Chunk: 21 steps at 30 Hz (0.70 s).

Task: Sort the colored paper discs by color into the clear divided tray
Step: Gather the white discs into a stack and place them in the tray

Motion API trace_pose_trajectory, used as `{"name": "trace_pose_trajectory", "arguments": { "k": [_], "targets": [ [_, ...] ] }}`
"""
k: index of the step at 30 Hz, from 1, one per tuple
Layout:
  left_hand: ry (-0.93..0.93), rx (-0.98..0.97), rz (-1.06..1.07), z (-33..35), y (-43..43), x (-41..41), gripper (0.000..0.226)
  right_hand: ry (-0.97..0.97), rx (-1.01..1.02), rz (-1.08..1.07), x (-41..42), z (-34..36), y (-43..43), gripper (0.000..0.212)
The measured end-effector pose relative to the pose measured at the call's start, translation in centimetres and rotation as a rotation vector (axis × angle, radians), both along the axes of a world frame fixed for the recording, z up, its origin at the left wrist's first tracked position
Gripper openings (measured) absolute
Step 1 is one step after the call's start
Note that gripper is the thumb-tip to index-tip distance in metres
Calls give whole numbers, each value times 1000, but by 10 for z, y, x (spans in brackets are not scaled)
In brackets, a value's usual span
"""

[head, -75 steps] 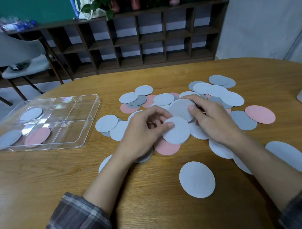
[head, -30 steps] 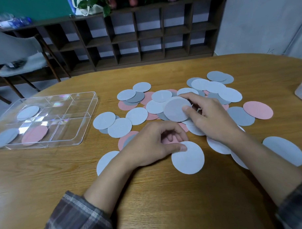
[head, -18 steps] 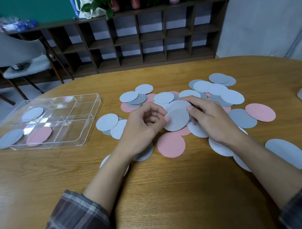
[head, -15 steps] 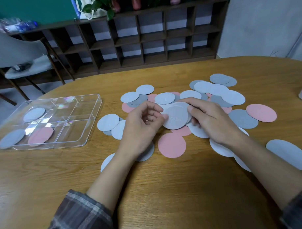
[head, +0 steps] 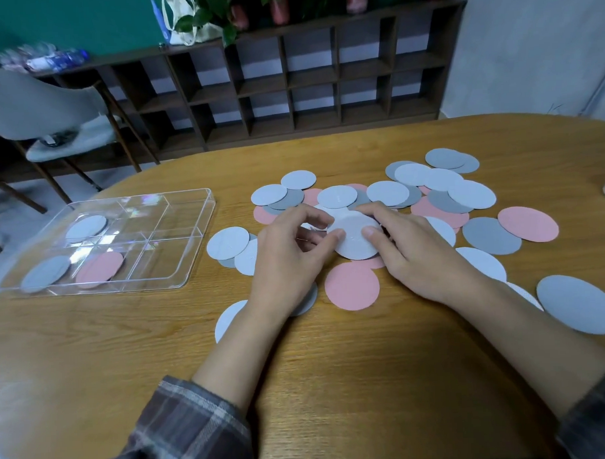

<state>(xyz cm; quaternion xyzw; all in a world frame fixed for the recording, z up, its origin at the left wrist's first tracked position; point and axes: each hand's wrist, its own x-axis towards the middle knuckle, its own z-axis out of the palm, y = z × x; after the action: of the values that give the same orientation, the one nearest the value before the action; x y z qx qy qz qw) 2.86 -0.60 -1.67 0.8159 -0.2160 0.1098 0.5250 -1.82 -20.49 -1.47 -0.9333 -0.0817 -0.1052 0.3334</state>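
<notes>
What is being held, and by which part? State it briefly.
One pale disc, pinched between both hands: the left hand grips its left edge, the right hand its right side.

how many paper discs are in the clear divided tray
3, in the clear divided plastic tray: pale paper disc far left, blue-grey paper disc near left, pink paper disc beside it. None looks hidden.

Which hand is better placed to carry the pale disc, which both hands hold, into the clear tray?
Left. The left hand grips the pale disc, and the clear tray lies on its side. The right hand would have to reach across the left arm.
</notes>
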Motion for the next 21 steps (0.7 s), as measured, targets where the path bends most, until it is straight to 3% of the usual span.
{"name": "trace_pose_trajectory", "arguments": {
  "k": [8, 12, 18, 21],
  "targets": [
    [-35, 64, 18, 1, 31, -16, 13, -86, 91, 6, -11, -1, 14, 21],
    [-88, 224, 11, -2, 70, -23, 16, -95, 136, -19, -18, -4, 22, 23],
    [-65, 569, -76, -3, 130, -32, 48, -115, 208, -22, -25, -2, 44, 24],
    [-56, 607, -107, 5, 141, -37, 52, -105, 238, -10, -27, -3, 51, 23]
  ]
}}
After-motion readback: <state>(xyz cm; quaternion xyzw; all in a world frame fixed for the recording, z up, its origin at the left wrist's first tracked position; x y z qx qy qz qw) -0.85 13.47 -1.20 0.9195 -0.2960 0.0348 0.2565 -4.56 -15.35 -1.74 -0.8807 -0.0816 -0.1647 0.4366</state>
